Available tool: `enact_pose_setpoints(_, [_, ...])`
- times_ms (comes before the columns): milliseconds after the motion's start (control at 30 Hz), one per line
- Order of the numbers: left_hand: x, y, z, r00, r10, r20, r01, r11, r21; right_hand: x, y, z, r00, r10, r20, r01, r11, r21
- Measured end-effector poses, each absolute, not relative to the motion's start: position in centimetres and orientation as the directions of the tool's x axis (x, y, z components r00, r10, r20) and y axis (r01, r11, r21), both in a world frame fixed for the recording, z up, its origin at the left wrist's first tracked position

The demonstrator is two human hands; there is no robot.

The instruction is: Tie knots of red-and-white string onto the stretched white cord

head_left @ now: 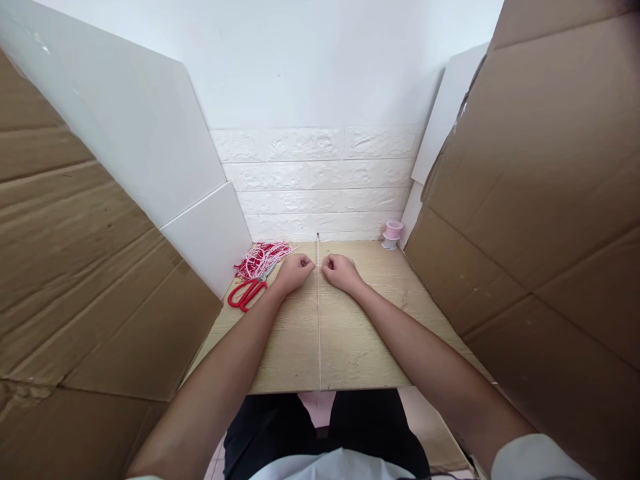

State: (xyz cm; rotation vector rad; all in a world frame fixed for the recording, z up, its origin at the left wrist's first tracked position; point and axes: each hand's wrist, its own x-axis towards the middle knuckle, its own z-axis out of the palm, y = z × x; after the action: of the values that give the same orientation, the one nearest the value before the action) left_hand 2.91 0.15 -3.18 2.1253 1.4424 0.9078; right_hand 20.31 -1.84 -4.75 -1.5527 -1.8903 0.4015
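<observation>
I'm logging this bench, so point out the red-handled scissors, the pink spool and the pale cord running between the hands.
Red-handled scissors [249,293]: head view, on the red handles.
Pink spool [393,233]: head view, on its side.
Pale cord [319,333]: head view, on its straight lower stretch.

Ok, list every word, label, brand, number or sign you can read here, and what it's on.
None can be read.
The thin pale cord, red-handled metal scissors and brown cardboard panels show no legible lettering.
Any print on the pink round spool is too small to read.
</observation>
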Motion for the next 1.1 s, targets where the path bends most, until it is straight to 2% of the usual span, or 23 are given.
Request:
enact_pose_setpoints(800, [3.11, 0.14, -3.24, 0.163, 0.945, 0.283, 0.700, -0.313, 0.642, 20.44, -1.87, -4.55, -0.041, 0.958, 0.285, 0.791, 0.206, -0.576])
enact_pose_setpoints(1000, [3.22, -0.03, -3.40, 0.270, 0.923, 0.273, 0.659, -0.384, 0.647, 20.78, -2.23, -4.67, -0.065, 0.956, 0.285, 0.785, 0.225, -0.576])
enact_pose_setpoints(1100, [3.47, -0.27, -3.31, 0.271, 0.922, 0.275, 0.674, -0.386, 0.630, 20.58, -2.61, -4.69, -0.040, 0.959, 0.281, 0.797, 0.200, -0.570])
